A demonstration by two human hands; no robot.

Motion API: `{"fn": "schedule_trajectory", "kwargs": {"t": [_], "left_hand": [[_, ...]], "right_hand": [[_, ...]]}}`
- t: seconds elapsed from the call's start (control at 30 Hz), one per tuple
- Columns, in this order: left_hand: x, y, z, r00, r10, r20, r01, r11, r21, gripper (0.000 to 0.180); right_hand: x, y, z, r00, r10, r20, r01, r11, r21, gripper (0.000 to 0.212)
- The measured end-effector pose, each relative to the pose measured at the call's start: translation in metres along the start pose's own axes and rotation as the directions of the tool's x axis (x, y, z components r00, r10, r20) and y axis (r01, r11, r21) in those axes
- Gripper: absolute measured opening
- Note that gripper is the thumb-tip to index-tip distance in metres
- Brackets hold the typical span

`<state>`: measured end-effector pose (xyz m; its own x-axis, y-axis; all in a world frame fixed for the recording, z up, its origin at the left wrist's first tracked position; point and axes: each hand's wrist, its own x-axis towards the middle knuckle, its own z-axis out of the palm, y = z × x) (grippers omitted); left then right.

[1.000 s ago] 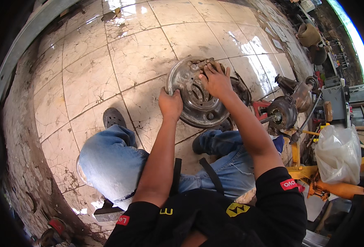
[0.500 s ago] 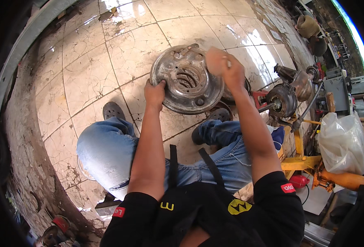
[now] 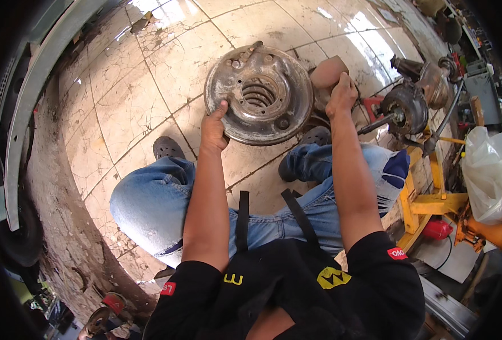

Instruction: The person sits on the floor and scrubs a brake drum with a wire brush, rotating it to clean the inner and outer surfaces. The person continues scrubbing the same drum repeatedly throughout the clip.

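A round metal brake backing plate [image 3: 245, 127] stands before me over the tiled floor, its worn face turned toward me. Bolt holes ring its central opening, and a coil spring [image 3: 259, 93] shows through that hole. My left hand [image 3: 213, 127] grips the plate's lower left rim, thumb over the face and fingers behind. Beyond the plate's right edge, my right hand [image 3: 342, 99] pinches a bent reddish-brown piece of sandpaper [image 3: 328, 72], held apart from the plate. Other metal parts are partly hidden behind the plate and the right hand.
To the right lies an axle assembly with a hub [image 3: 405, 110] and a long rod. Nearer are a yellow metal stand [image 3: 435, 204], a clear plastic bag [image 3: 485, 173] and a red tool [image 3: 436, 229]. A curved metal beam [image 3: 35, 73] runs along the left side.
My right hand has moved right and slightly down with the sandpaper, away from the plate's face. The plate stays in my left hand; the whole view has shifted a little.
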<state>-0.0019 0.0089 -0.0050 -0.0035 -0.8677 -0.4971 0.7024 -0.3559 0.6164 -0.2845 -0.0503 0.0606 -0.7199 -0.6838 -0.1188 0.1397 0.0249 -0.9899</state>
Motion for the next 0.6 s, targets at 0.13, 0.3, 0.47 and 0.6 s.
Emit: {"fn": "schedule_trajectory", "kwargs": {"t": [0.13,0.3,0.47,0.6], "left_hand": [[0.0,0.007,-0.008,0.993,-0.024,0.114,0.04,0.99,-0.137,0.053],[-0.002,0.011,-0.011,0.996,-0.061,0.068,0.068,0.993,-0.098,0.054],[0.001,0.014,-0.015,0.995,-0.07,0.066,0.073,0.996,-0.048,0.054],[0.001,0.02,-0.013,0.999,-0.029,0.025,0.029,1.0,-0.004,0.053]], "right_hand": [[0.004,0.01,0.001,1.0,0.031,-0.002,-0.031,0.999,0.022,0.028],[0.006,0.019,0.003,0.998,0.058,0.027,-0.058,0.998,-0.002,0.029],[0.014,0.033,0.004,0.995,0.066,0.071,-0.058,0.993,-0.104,0.033],[0.011,0.025,0.009,0.999,0.007,0.033,-0.007,1.0,-0.004,0.037]]}}
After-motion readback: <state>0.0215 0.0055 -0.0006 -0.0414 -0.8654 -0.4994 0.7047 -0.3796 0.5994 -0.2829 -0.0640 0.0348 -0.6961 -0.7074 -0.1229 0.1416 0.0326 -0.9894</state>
